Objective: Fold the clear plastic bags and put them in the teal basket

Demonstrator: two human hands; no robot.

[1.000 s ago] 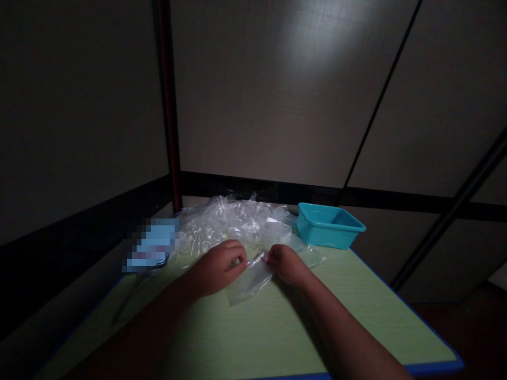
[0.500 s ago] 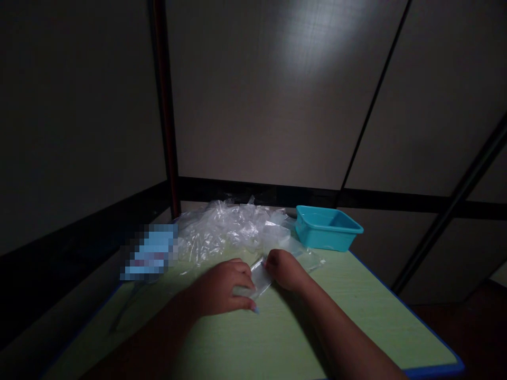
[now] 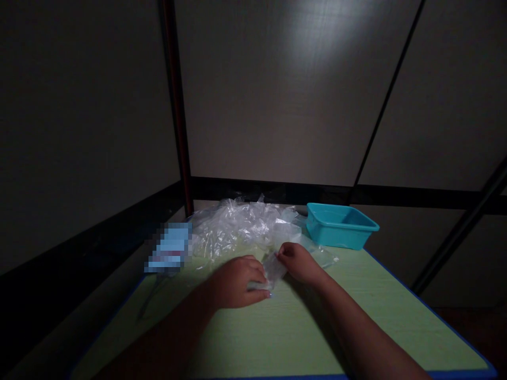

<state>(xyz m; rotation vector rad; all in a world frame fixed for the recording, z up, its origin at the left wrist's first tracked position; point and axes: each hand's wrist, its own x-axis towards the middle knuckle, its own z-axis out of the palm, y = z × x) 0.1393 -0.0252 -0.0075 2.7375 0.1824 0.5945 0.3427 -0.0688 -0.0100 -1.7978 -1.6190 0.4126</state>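
Note:
A small clear plastic bag point(image 3: 275, 268) stretches between my two hands, low over the table. My left hand point(image 3: 241, 281) has its fingers curled over the bag's left part, with the thumb below. At the bag's upper right corner, my right hand point(image 3: 298, 259) pinches the plastic between thumb and fingers. Just behind the hands lies a heap of crumpled clear plastic bags point(image 3: 237, 227). Another flat clear bag point(image 3: 327, 257) spreads out behind my right hand.
A turquoise plastic basin point(image 3: 338, 235) stands at the back right of the pale green table point(image 3: 253, 343), which has a blue edge. On the left is a blurred-out light blue item point(image 3: 172, 245). Panelled walls point(image 3: 269, 116) rise close behind the table.
The bag between my hands was flatter and smoother and is now more crumpled. My right hand still pinches it. The whole view has shifted, so the table things appear farther right.

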